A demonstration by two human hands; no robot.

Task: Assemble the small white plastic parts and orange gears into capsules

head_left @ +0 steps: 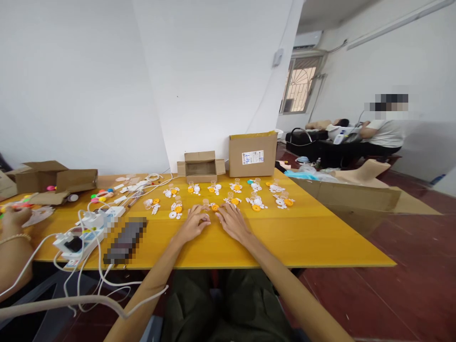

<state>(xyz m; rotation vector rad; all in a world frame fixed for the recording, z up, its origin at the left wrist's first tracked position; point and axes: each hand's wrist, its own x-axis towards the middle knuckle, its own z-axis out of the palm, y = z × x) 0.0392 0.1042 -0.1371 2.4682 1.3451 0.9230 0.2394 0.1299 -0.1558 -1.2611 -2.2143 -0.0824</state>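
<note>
My left hand [194, 224] rests on the yellow table [285, 242] with bent fingers, its thumb a little apart from the others. Nothing shows in its grasp. Beside it lies my right hand [233, 222], palm down, fingers stretched forward and apart. Between the fingertips of both hands sits a small orange wheel-like piece [214, 207], with a small clear cup [205, 203] just to its left. Several similar groups of white and orange plastic parts stand around; a clear cup [284, 195] and an orange disc [288, 203] belong to the rightmost. Small parts under my fingers are hidden.
A small opened carton [201, 167] and a larger closed box [252, 156] stand against the wall. At left are a power strip [103, 228] with tangled white cables, a dark phone [126, 240] and another person's hand [16, 218]. Another person sits at far right.
</note>
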